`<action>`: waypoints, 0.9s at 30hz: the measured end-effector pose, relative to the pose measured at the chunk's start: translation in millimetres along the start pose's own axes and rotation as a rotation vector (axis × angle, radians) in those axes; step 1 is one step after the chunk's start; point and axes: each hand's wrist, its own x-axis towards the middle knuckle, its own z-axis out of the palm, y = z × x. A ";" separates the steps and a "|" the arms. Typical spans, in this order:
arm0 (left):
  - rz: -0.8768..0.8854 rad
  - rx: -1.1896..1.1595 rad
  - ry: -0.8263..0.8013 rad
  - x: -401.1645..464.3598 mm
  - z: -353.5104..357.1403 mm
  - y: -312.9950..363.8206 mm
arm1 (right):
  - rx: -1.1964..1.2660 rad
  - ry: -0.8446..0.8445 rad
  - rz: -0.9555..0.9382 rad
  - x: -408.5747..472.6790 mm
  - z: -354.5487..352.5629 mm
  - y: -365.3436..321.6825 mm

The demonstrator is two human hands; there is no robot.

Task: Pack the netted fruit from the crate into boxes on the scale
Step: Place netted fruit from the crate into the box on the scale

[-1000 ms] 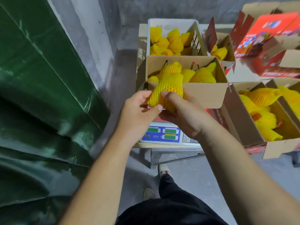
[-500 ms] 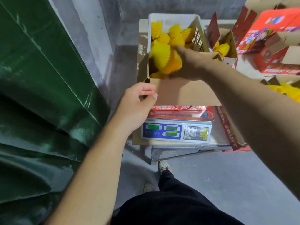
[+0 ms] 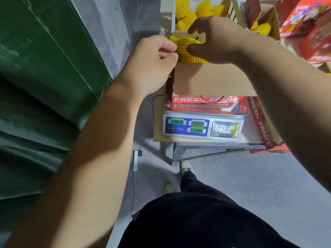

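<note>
A yellow netted fruit (image 3: pixel 184 48) sits at the near left corner of the open cardboard box (image 3: pixel 215 79), which stands on the scale (image 3: pixel 202 127). My left hand (image 3: pixel 155 59) has its fingers curled and pinches the fruit's left edge beside the box corner. My right hand (image 3: pixel 215 38) reaches over the box, thumb and fingers curved around the same fruit from the right. Behind the box, the white crate (image 3: pixel 173 17) holds several more netted fruit (image 3: pixel 189 15). The rest of the box's inside is hidden by my hands.
Red "FRESH FRUIT" boxes (image 3: pixel 308 24) are stacked at the right, and one open box holds netted fruit (image 3: pixel 262 28). A green tarp (image 3: pixel 44 68) fills the left. A metal stand (image 3: pixel 215 145) carries the scale, and my shoe (image 3: pixel 186 167) is on the grey floor below it.
My right hand has set the fruit down into the box's near left corner. My left hand has risen from below the box to the fruit's left side. The camera tilted down.
</note>
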 end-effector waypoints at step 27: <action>-0.025 0.015 0.014 8.1 17.1 -4.4 | 0.070 0.053 0.039 12.1 1.3 13.0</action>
